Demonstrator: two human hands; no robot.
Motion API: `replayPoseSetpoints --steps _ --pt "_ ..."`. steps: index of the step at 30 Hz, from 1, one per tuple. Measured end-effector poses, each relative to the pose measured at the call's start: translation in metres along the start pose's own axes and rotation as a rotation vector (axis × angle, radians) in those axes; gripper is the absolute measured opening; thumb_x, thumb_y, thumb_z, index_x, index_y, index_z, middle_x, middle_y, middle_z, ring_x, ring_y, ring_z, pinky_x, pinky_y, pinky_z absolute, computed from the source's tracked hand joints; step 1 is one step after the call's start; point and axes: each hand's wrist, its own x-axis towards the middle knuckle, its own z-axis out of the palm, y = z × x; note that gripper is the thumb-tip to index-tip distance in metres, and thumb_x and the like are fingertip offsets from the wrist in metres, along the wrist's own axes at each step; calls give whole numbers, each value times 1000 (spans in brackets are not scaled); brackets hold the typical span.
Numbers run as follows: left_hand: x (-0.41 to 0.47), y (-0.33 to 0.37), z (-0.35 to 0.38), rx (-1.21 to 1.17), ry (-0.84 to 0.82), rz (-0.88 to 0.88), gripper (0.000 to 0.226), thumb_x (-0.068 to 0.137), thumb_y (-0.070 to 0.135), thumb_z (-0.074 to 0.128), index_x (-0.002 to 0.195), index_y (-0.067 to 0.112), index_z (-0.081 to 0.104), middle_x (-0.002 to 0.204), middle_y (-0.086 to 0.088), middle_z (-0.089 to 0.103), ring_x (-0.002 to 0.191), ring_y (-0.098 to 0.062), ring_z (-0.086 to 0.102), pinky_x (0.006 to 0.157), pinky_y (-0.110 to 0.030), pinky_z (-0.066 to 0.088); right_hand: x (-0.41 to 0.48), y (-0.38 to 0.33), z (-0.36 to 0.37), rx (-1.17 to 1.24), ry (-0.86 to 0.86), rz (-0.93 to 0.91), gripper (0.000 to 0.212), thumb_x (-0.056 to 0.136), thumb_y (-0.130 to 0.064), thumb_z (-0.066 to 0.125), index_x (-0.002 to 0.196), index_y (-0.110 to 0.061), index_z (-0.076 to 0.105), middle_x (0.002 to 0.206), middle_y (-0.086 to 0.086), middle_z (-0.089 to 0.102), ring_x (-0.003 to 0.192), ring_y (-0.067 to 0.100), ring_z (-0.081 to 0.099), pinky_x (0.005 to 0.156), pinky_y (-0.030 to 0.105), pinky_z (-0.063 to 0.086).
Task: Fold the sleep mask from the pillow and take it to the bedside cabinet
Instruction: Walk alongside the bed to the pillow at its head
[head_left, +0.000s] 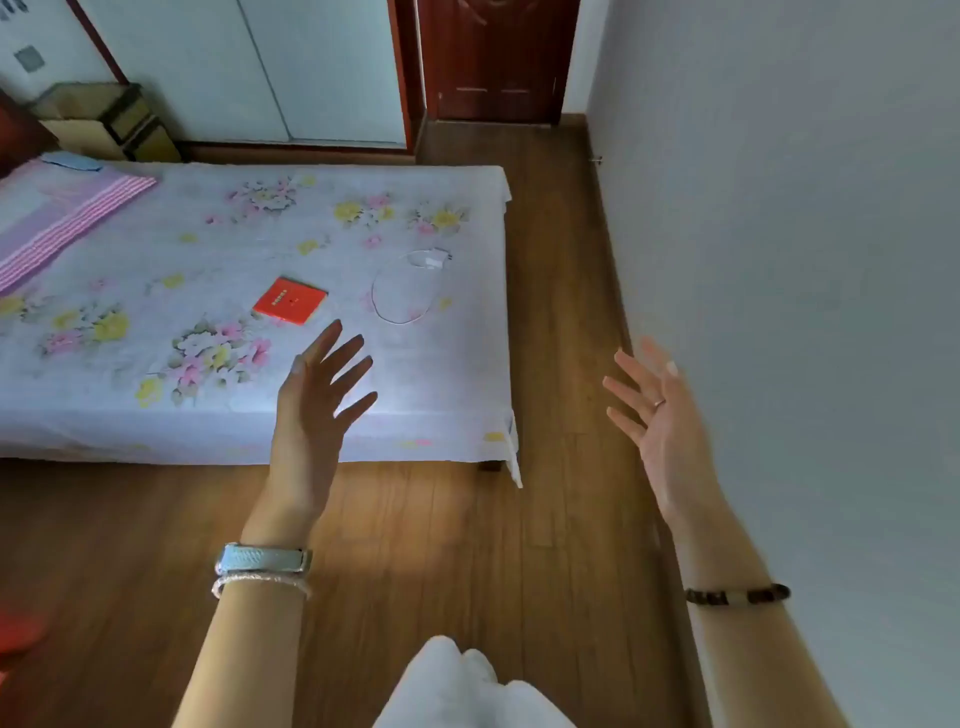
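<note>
Both hands empty: left hand (317, 395) and right hand (657, 415) spread, grasping nothing.
Mask unseen, pillow (62, 213) far left on bed (441, 364); folding and carrying apparently remain.

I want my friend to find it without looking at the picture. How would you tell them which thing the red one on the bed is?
Start at the bed with the flowery sheet. Near the middle of it lies a small red square booklet, flat, just beyond the left hand. The thin white cable lies looped to its right, so the booklet is the only bright red, solid thing there.
</note>
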Motion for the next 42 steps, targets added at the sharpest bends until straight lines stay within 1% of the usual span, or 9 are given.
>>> replayPoseSetpoints --steps 5,10,14,20,23,26,35,40,42 --pt "24 -15 46 31 -110 -58 59 99 49 22 150 24 39 151 -3 50 135 -21 52 112 -54 39 7 -1 -33 23 86 19 46 93 -55 35 136 -43 47 146 -4 52 129 16 56 113 54 38" --pt "67 -23 84 55 -190 -73 59 98 46 20 150 23 35 154 -7 45 138 -25 49 114 -55 36 33 3 -56 50 164 31 59 91 -52 33 145 -30 41 148 1 51 129 20 55 112 52 39" --pt "112 -34 113 54 -214 -95 62 98 47 20 152 20 33 155 -8 44 138 -26 48 114 -56 36 72 6 -70 73 203 49 56 93 -50 33 144 -29 42 147 1 51 129 21 55 112 52 40" --pt "197 -54 161 48 -234 -118 53 103 39 12 149 22 34 154 -9 43 138 -28 47 115 -57 33 162 1 -88 70 230 54 49 96 -52 33 140 -34 45 144 -1 54 126 18 57 110 49 42" --pt "238 -62 183 52 -246 -130 53 103 40 14 148 23 35 154 -10 43 140 -29 45 115 -57 33 210 -2 -96 51 228 58 42 105 -41 28 142 -30 44 144 0 54 127 19 57 111 52 41" --pt "275 -67 204 56 -252 -136 51 103 40 13 145 24 37 154 -11 43 139 -28 46 115 -58 32 251 -3 -103 59 230 70 43 106 -37 26 144 -28 43 145 2 53 128 21 56 112 53 40" --pt "372 -73 256 39 -256 -166 50 101 43 15 142 28 40 154 -11 43 139 -29 46 114 -59 32 363 -3 -122 101 218 98 43 106 -36 26 144 -27 43 145 2 52 128 20 56 112 52 39" --pt "441 -89 291 62 -238 -155 50 105 37 9 145 25 35 155 -10 41 140 -31 44 115 -59 32 449 -2 -139 108 176 69 41 107 -32 25 144 -25 41 147 4 50 129 20 56 112 50 40" --pt "472 -97 306 43 -215 -151 50 105 36 7 146 25 35 154 -9 42 140 -30 45 114 -58 33 489 -1 -147 107 147 56 43 105 -37 29 145 -26 40 148 2 50 129 19 55 111 47 41"
